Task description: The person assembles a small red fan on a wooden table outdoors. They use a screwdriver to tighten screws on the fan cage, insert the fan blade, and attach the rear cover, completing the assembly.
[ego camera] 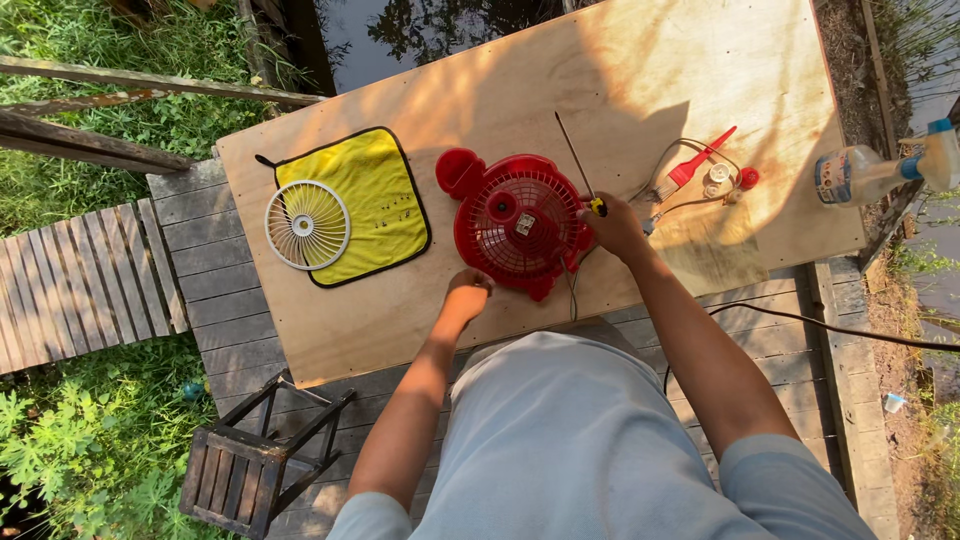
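Red fan housing (pixel 518 222) lies between both hands' fingers (pixel 470 285).

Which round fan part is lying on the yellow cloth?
The white grille. It rests on the left side of the yellow cloth, away from both hands. The red fan body sits on the bare board.

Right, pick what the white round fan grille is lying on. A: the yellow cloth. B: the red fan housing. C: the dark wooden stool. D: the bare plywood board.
A: the white round fan grille rests mostly on the left part of the yellow cloth, its left edge overhanging the plywood board, well apart from the red fan housing.
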